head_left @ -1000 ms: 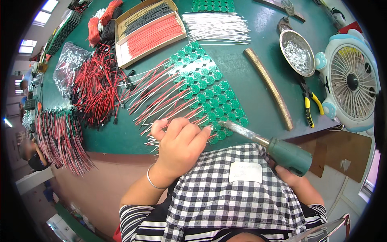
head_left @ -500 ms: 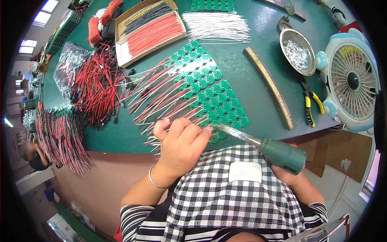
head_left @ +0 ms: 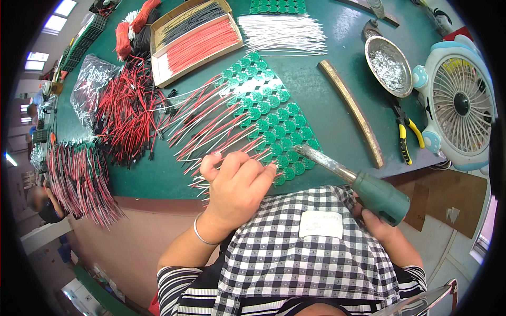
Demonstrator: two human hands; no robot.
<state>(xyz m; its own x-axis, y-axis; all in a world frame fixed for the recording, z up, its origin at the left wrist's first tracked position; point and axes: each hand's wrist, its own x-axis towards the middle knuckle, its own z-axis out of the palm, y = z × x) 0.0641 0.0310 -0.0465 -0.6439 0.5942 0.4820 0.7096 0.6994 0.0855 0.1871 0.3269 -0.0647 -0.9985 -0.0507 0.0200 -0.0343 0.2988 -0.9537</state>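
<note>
My left hand [head_left: 234, 184] rests at the near edge of a panel of small round green circuit boards [head_left: 284, 126]. Its thumb and index finger are pinched on a wire end at one board, and the other fingers are curled. Red and white wires [head_left: 211, 124] fan out leftward from the panel's left side. My right hand [head_left: 377, 226] is closed on a soldering iron [head_left: 382, 197] with a thick green handle, which partly hides the fingers. The iron's metal tip is over the near right part of the panel, apart from the left fingertips.
Farther back are a box of red and black wires [head_left: 197, 45], white wires [head_left: 284, 34] and a metal bowl of silvery scraps [head_left: 389, 66]. A brown bar [head_left: 350, 113], yellow-handled pliers [head_left: 408, 137] and a fan [head_left: 461, 105] are rightward. Bundled red-black wires [head_left: 124, 113] lie left.
The soldering iron has moved right, its tip drawing away from my left fingertips. The panel's near right side has shifted slightly left. My left hand has barely moved.
</note>
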